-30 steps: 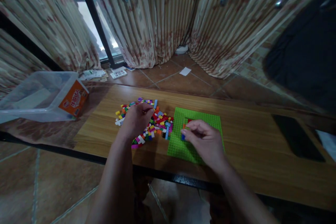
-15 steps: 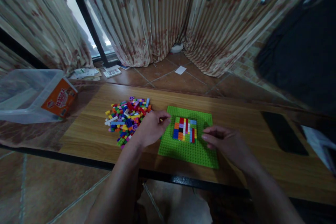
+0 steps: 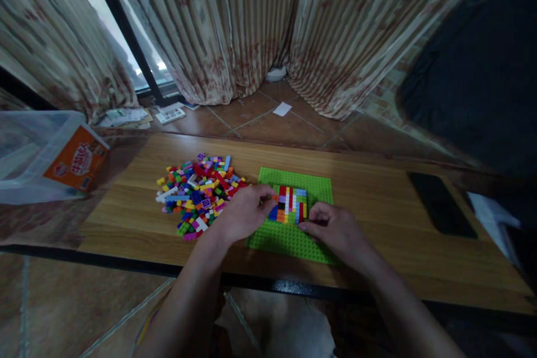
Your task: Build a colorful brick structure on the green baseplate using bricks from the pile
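Note:
A green studded baseplate [image 3: 289,241] lies on the table in front of me. On it sits a flat, roughly rectangular patch of building bricks [image 3: 290,205] in red, white, blue, orange, yellow and black. My left hand [image 3: 247,210] is at the patch's left edge, thumb and fingers closed together; whatever is between the fingertips is hidden. At the lower right corner of the patch, my right hand [image 3: 333,229] has its thumb and curled fingers close against the bricks. I cannot make out any piece in it. A heap of loose coloured bricks [image 3: 201,190] lies left of the baseplate.
A clear plastic bin [image 3: 29,162] with an orange label stands at the far left. On the right of the wooden table [image 3: 377,190] lies a dark flat phone-like slab [image 3: 440,204], with white paper [image 3: 490,218] beyond it. Curtains hang behind.
Both hands have moved in to the brick patch, the right hand leftward onto its lower right corner and the left to its left edge. The view has shifted slightly.

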### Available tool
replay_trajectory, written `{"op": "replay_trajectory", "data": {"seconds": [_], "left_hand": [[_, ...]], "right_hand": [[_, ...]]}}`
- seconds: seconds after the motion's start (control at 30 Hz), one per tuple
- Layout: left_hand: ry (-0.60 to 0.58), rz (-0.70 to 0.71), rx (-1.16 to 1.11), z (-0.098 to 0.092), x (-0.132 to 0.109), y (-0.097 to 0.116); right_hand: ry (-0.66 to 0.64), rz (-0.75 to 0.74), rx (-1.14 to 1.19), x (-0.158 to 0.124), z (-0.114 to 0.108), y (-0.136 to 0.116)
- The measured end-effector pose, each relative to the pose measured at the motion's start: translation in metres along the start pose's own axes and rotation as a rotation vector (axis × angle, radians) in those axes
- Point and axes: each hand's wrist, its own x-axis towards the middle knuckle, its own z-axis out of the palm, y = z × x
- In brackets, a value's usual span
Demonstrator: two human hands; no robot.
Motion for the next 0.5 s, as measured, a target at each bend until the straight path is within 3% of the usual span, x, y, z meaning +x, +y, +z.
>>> {"op": "replay_trajectory", "data": {"seconds": [0.23, 0.5], "left_hand": [[-0.005, 0.002, -0.011, 0.002, 0.001, -0.004], [-0.009, -0.004, 0.014, 0.003, 0.001, -0.006]], "right_hand": [[0.02, -0.037, -0.012, 0.004, 0.003, 0.005], [-0.113, 0.005, 0.178, 0.001, -0.01, 0.003]]}}
